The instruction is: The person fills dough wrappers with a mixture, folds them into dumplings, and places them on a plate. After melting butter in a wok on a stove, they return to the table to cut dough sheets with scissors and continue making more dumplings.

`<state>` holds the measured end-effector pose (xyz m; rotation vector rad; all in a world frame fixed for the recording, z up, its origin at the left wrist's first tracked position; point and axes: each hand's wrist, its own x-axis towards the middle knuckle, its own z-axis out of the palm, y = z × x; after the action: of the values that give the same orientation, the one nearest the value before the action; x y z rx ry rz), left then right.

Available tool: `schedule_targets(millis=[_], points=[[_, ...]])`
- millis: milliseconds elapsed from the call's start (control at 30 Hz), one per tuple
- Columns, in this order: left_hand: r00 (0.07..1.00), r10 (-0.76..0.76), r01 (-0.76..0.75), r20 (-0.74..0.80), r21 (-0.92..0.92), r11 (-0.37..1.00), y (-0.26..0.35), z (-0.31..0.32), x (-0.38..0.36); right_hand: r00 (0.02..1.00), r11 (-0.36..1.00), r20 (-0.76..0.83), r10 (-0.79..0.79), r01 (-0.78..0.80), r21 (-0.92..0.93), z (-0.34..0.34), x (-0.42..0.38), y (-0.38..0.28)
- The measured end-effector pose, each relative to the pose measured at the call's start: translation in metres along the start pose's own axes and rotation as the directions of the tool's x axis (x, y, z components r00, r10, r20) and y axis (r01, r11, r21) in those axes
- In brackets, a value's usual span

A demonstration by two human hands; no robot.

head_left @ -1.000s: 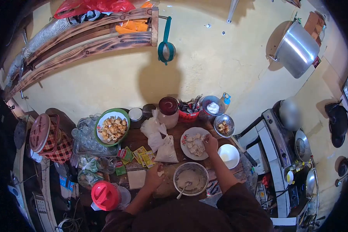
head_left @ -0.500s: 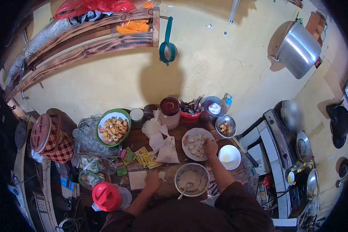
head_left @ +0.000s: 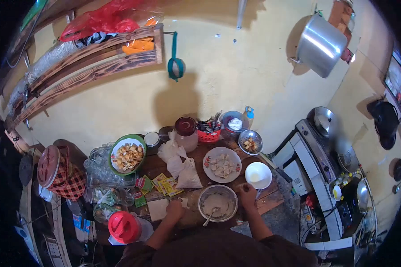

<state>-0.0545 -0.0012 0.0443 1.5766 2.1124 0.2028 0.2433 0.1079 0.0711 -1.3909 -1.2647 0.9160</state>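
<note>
My left hand (head_left: 174,209) rests at the right end of a pale flat rectangular piece (head_left: 158,209), its fingers curled. Whatever it may hold is hidden. My right hand (head_left: 247,196) is closed just right of a metal bowl (head_left: 218,186) and below a white bowl (head_left: 268,181); anything between its fingers is too small to make out. Inside the metal bowl is a thick greyish-beige batter (head_left: 218,202) with a spoon (head_left: 210,216) leaning in it. Behind it, a patterned plate (head_left: 210,174) carries pale coated pieces (head_left: 223,165).
Yellow and green sachets (head_left: 169,186) and white plastic bags (head_left: 189,175) lie behind my left hand. A red-lidded jug (head_left: 124,227) stands left, below a green-rimmed basin (head_left: 112,164) of brown pieces. Right are a knife (head_left: 283,174), a metal strainer bowl (head_left: 259,144) and a stove (head_left: 316,147).
My right hand has left the plate of pale pieces and come back toward me, beside the metal bowl. My left hand stays by the pale rectangle. The camera view has shifted.
</note>
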Motion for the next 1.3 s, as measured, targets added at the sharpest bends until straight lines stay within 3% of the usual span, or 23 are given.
schedule_targets(millis=[67, 200, 267, 300, 367, 400, 467, 600, 667, 733, 800, 867, 967, 1000, 1067, 1200, 1267, 1300], points=[[1.000, -0.003, 0.002, 0.019, 0.017, 1.000, -0.001, 0.001, 0.000, 0.999, 0.998, 0.038, -0.019, 0.022, -0.055, -0.016, -0.020, 0.033], [0.996, 0.066, -0.063, -0.066, 0.047, 0.997, 0.012, -0.006, -0.007, 0.994, 0.990, 0.069, 0.088, -0.079, -0.118, -0.046, -0.068, 0.010], [0.965, 0.139, -0.154, -0.221, -0.049, 0.987, 0.033, -0.026, -0.018, 0.995, 0.996, 0.071, 0.063, -0.058, -0.073, -0.054, -0.080, 0.034], [0.958, 0.171, -0.183, -0.229, -0.032, 0.983, 0.042, -0.034, -0.020, 0.998, 0.997, 0.042, 0.052, -0.050, -0.059, -0.057, -0.084, 0.022], [0.910, 0.246, -0.319, -0.334, -0.185, 0.930, 0.060, -0.052, -0.023, 0.969, 0.972, 0.074, 0.234, -0.234, -0.013, -0.064, -0.100, -0.021], [0.897, 0.285, -0.354, -0.338, -0.165, 0.920, 0.073, -0.064, -0.025, 0.974, 0.975, 0.041, 0.222, -0.222, 0.009, -0.066, -0.100, -0.008], [0.797, 0.415, -0.557, -0.438, -0.270, 0.785, 0.107, -0.085, -0.034, 0.993, 0.995, 0.090, 0.071, -0.064, -0.078, -0.071, -0.100, 0.025], [0.688, 0.590, -0.714, -0.424, -0.250, 0.653, 0.189, -0.100, -0.064, 0.995, 0.994, -0.023, 0.097, -0.098, -0.042, -0.106, -0.113, -0.007], [0.540, 0.734, -0.840, -0.413, -0.321, 0.437, 0.224, -0.085, -0.074, 0.998, 0.960, -0.059, 0.032, -0.047, -0.275, -0.134, -0.122, -0.004], [0.530, 0.794, -0.839, -0.297, -0.321, 0.440, 0.259, -0.063, -0.089, 0.981, 0.943, -0.138, 0.137, -0.172, -0.285, -0.171, -0.140, -0.006], [0.445, 0.859, -0.820, -0.254, -0.500, 0.277, 0.293, -0.029, -0.100, 0.972, 0.964, -0.203, 0.116, -0.160, -0.213, -0.214, -0.160, 0.025], [0.354, 0.910, -0.824, -0.215, -0.533, 0.195, 0.329, 0.000, -0.115, 0.955, 0.968, -0.278, 0.104, -0.161, -0.193, -0.263, -0.187, 0.044], [0.341, 0.937, -0.756, 0.075, -0.571, 0.321, 0.382, 0.031, -0.151, 0.833, 0.959, -0.517, 0.200, -0.273, -0.069, -0.333, -0.230, 0.038], [0.322, 0.942, -0.752, 0.093, -0.580, 0.314, 0.399, 0.038, -0.163, 0.817, 0.955, -0.536, 0.211, -0.288, -0.063, -0.356, -0.245, 0.036], [0.252, 0.952, -0.771, 0.176, -0.558, 0.307, 0.432, 0.054, -0.184, 0.706, 0.884, -0.693, 0.149, -0.409, -0.226, -0.401, -0.275, 0.038], [0.116, 0.988, -0.850, 0.099, -0.506, 0.150, 0.485, 0.104, -0.197, 0.512, 0.821, -0.839, 0.182, -0.548, -0.157, -0.479, -0.321, 0.037], [0.119, 0.984, -0.838, 0.136, -0.517, 0.173, 0.509, 0.117, -0.206, 0.446, 0.820, -0.876, 0.183, -0.561, -0.115, -0.514, -0.342, 0.055], [0.152, 0.980, -0.849, 0.129, -0.491, 0.196, 0.517, 0.130, -0.205, 0.400, 0.753, -0.900, 0.174, -0.643, -0.140, -0.529, -0.350, 0.056]])
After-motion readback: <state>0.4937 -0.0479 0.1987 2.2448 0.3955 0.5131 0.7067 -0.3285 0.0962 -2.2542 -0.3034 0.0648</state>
